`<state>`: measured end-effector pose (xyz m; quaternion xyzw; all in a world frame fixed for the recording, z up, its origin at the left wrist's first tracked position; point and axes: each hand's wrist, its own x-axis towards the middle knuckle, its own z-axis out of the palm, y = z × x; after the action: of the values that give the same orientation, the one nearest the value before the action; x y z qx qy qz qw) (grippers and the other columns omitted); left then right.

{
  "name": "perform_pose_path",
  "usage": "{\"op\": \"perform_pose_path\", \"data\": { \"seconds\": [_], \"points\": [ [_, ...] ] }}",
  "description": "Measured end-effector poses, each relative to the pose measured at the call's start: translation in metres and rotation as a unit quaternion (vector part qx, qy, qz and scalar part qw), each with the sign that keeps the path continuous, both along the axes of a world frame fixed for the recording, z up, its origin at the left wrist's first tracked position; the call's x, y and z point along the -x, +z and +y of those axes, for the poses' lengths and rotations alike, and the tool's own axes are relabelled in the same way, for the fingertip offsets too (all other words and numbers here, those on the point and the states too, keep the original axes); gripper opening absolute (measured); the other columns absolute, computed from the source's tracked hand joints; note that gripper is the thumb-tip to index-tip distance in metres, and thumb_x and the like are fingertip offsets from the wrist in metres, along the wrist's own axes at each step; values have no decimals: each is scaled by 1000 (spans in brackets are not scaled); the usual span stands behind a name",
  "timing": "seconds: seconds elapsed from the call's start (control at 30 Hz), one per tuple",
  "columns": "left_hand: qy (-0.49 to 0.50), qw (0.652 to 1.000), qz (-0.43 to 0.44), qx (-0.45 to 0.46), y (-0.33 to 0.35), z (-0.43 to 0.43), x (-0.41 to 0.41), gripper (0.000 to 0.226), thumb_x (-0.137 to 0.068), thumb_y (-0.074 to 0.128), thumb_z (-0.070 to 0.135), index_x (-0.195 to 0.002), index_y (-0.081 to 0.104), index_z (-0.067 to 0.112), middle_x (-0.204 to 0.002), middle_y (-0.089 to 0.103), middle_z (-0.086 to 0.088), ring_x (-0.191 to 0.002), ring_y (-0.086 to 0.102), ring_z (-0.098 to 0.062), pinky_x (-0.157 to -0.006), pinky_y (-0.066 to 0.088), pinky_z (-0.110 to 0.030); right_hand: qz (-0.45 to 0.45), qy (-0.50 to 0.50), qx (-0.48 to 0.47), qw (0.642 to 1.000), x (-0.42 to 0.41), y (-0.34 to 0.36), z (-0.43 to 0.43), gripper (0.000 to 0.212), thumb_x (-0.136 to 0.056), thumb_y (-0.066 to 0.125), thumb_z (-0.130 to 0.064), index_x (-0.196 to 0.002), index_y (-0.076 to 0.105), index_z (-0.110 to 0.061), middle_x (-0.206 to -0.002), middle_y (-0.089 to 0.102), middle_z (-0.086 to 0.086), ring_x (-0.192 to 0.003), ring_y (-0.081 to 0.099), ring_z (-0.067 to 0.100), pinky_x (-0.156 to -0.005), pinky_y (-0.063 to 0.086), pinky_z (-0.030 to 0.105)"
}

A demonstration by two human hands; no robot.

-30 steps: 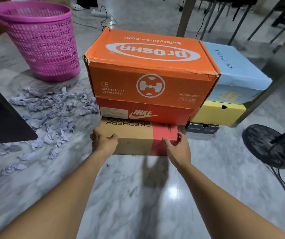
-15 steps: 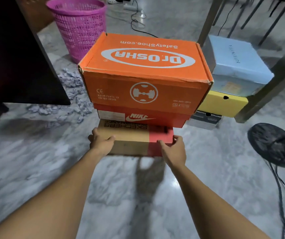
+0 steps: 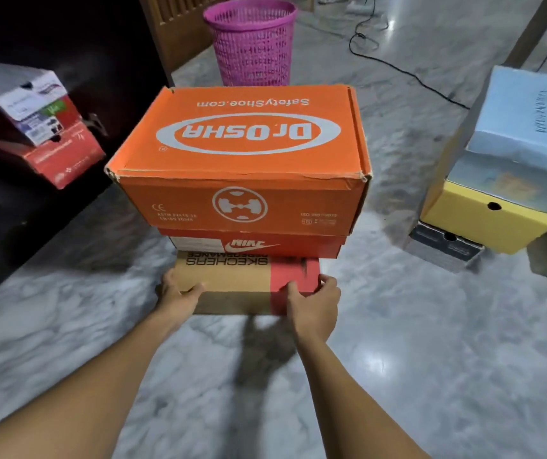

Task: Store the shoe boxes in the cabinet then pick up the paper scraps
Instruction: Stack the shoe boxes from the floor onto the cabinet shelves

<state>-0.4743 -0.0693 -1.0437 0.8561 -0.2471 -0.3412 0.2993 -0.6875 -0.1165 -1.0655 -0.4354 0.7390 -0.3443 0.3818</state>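
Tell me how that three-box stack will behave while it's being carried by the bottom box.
Probably top-heavy: the big orange box overhangs the narrower Skechers box that both the left hand and the right hand grip. The Nike box could slide if tilted. The cardboard looks stiff, though the orange corners are frayed.

Head view: worn on the head, faces forward and down.
Nearness: close above the marble floor [image 3: 398, 376].
Shared views: only one.
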Motion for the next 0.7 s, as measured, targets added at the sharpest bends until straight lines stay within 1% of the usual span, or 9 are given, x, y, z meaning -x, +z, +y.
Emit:
{"op": "perform_pose_path", "data": {
  "seconds": [0.1,0.2,0.27,0.33,0.4,0.47,0.53,0.63,0.7],
  "points": [
    [8,1000,15,-6,2,8,-9,84,-91,64,37,-152,10,21,-154,26,-10,-139,33,-29,-111,34,-40,-5,14,6,1000,-5,-3,5,47,-78,69,-42,-117,49,-23,-116,52,-2,-99,61,24,-77,50,35],
    [6,1000,16,5,3,8,-14,82,-90,66,35,-151,13,18,-151,30,-8,-136,36,-28,-111,35,-41,-4,30,5,1000,-6,-4,-1,48,-80,69,-42,-119,50,-22,-116,52,-2,-94,61,22,-73,46,32],
    [-1,1000,8,0,4,4,-15,80,-90,67,32,-149,17,16,-150,33,-9,-135,37,-28,-111,35,-40,-17,40,-7,999,-3,-5,-9,47,-79,68,-43,-119,50,-25,-118,55,-2,-93,62,21,-72,48,33],
    [-6,1000,0,-4,12,-1,-16,80,-89,68,31,-148,18,14,-152,31,-9,-138,35,-29,-110,33,-39,-39,15,-29,999,1,0,-15,46,-82,64,-46,-122,51,-28,-122,57,-4,-96,62,20,-80,53,39],
    [0,1000,-6,21,27,-5,-17,89,-86,70,37,-150,11,19,-155,26,-10,-141,31,-30,-111,31,-42,-52,-46,-16,997,5,14,-19,45,-86,57,-51,-126,52,-30,-128,55,-7,-104,59,18,-88,50,41],
    [16,998,-16,61,45,-6,-18,106,-80,73,50,-153,0,24,-159,19,-10,-143,28,-32,-112,30,-47,-82,-129,52,987,8,38,-24,43,-89,53,-54,-126,53,-32,-130,55,-10,-113,55,14,-95,46,41],
    [29,993,-28,109,65,-4,-17,120,-71,73,64,-153,-6,27,-162,16,-7,-144,27,-34,-113,28,-50,-118,-164,144,969,12,64,-33,41,-91,54,-54,-126,54,-32,-128,54,-12,-117,52,8,-99,43,38],
    [30,979,-43,197,91,-4,-16,122,-66,68,74,-154,-3,28,-160,23,-5,-142,32,-32,-114,27,-51,-105,-95,271,952,18,100,-44,48,-90,53,-59,-129,52,-31,-125,51,-14,-116,50,3,-97,45,35],
    [39,969,-41,241,106,-8,-18,121,-61,59,85,-153,7,27,-156,33,-4,-138,38,-31,-113,31,-51,-71,-15,299,952,21,120,-49,57,-86,49,-69,-131,50,-34,-126,50,-15,-114,51,1,-91,45,32]
  ]
}}
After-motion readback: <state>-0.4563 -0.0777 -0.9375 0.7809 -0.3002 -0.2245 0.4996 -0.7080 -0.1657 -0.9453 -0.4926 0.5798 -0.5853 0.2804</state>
